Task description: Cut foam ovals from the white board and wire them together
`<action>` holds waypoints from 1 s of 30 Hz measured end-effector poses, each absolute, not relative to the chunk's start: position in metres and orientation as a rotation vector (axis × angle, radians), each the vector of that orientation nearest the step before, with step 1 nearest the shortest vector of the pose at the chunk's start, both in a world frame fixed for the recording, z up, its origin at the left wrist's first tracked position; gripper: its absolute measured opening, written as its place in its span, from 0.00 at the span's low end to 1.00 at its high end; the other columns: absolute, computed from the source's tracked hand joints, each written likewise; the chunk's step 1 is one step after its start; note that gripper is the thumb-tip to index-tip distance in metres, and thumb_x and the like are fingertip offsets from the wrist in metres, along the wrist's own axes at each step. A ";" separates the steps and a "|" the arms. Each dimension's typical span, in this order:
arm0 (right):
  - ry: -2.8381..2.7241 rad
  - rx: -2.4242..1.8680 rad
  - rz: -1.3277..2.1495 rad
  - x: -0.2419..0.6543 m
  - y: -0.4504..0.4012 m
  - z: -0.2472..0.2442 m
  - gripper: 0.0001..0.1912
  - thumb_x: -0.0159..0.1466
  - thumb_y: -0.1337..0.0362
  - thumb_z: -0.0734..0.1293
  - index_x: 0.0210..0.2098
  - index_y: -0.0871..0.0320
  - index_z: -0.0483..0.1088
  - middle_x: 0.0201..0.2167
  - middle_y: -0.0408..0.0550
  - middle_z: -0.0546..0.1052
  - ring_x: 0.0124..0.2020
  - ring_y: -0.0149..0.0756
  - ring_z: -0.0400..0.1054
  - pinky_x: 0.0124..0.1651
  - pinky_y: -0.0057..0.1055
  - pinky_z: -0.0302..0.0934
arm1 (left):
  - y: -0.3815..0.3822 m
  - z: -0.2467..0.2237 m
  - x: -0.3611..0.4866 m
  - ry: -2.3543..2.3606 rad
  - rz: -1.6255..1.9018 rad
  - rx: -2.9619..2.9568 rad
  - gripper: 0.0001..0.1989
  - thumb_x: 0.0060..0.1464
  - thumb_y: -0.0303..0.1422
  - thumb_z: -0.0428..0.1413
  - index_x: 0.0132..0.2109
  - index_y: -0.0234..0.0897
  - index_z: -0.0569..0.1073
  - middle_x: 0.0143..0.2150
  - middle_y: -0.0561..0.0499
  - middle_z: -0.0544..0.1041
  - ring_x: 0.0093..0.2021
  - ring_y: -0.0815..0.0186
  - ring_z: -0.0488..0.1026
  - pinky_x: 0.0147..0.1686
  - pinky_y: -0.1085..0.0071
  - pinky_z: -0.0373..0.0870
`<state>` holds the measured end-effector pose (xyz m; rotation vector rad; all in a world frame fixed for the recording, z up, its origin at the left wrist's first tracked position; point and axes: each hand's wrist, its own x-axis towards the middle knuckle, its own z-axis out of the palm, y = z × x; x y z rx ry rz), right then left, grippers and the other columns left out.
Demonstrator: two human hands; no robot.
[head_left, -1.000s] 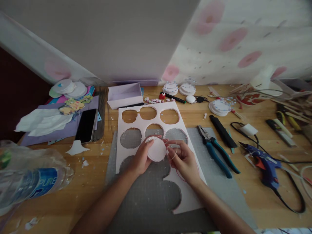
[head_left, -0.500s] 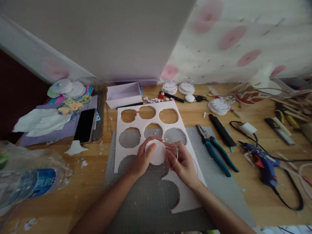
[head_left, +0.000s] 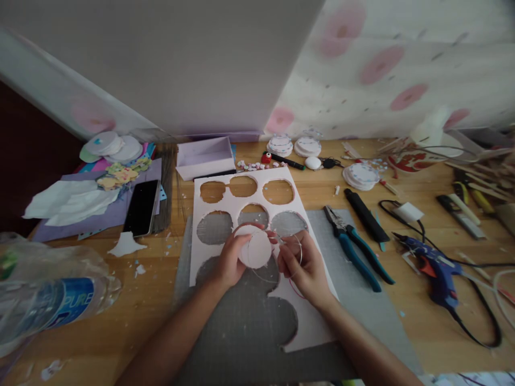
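Note:
My left hand [head_left: 232, 258] is closed on a white round disc [head_left: 259, 249], thumb across its face and fingers behind it. In my right hand [head_left: 302, 262] a thin, pale wire or cord [head_left: 301, 247] is pinched, its loops curling around the fingers and across the disc. A thin pinkish-red strand hangs below the right hand. Both hands are above a white foam sheet [head_left: 317, 300] with several round holes cut in it, which lies partly on a grey cutting mat [head_left: 225, 332].
To the right are pliers [head_left: 358, 254], a black cutter [head_left: 366, 214] and a blue glue gun [head_left: 432, 271] with its cable. A phone [head_left: 141, 208] and a plastic bottle [head_left: 60, 300] are at the left. At the back stand an open box [head_left: 207, 156] and stacked discs [head_left: 361, 175].
The disc has shifted slightly left and turned in my left hand. My right hand has moved a little to the right, apart from the disc, and the wire loops have spread.

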<state>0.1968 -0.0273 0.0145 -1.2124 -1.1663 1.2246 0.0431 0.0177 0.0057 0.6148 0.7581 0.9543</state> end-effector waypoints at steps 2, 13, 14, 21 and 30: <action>-1.151 -1.233 1.215 0.196 -0.027 0.014 0.10 0.68 0.55 0.62 0.37 0.52 0.56 0.16 0.35 0.68 0.15 0.27 0.57 0.18 0.23 0.51 | 0.019 0.005 0.043 0.703 0.942 0.578 0.14 0.54 0.35 0.54 0.47 0.39 0.72 0.43 0.44 0.81 0.43 0.54 0.79 0.41 0.62 0.73; -0.894 -1.218 1.383 0.192 -0.025 0.013 0.18 0.63 0.53 0.67 0.37 0.52 0.52 0.15 0.32 0.70 0.09 0.23 0.56 0.11 0.17 0.48 | 0.013 -0.005 0.047 0.649 1.103 0.757 0.24 0.59 0.52 0.50 0.53 0.40 0.65 0.47 0.44 0.77 0.43 0.57 0.77 0.41 0.63 0.71; -0.879 -1.210 1.417 0.192 -0.025 0.012 0.18 0.63 0.53 0.67 0.36 0.52 0.52 0.15 0.32 0.71 0.09 0.23 0.57 0.11 0.17 0.48 | 0.013 -0.007 0.046 0.662 1.126 0.787 0.25 0.58 0.53 0.50 0.54 0.40 0.65 0.47 0.44 0.77 0.44 0.56 0.76 0.42 0.63 0.71; -0.726 -1.084 1.633 0.184 -0.030 0.007 0.18 0.62 0.55 0.68 0.36 0.52 0.53 0.17 0.33 0.74 0.11 0.23 0.61 0.12 0.16 0.52 | 0.013 -0.021 0.042 0.683 1.204 1.008 0.33 0.48 0.56 0.58 0.53 0.40 0.65 0.50 0.43 0.73 0.50 0.53 0.71 0.52 0.59 0.66; -0.581 -1.069 1.758 0.179 -0.032 0.013 0.21 0.59 0.54 0.71 0.36 0.53 0.53 0.18 0.36 0.75 0.13 0.23 0.64 0.13 0.15 0.53 | 0.012 -0.024 0.040 0.642 1.179 1.020 0.27 0.49 0.55 0.57 0.47 0.39 0.68 0.42 0.44 0.75 0.47 0.54 0.72 0.46 0.60 0.67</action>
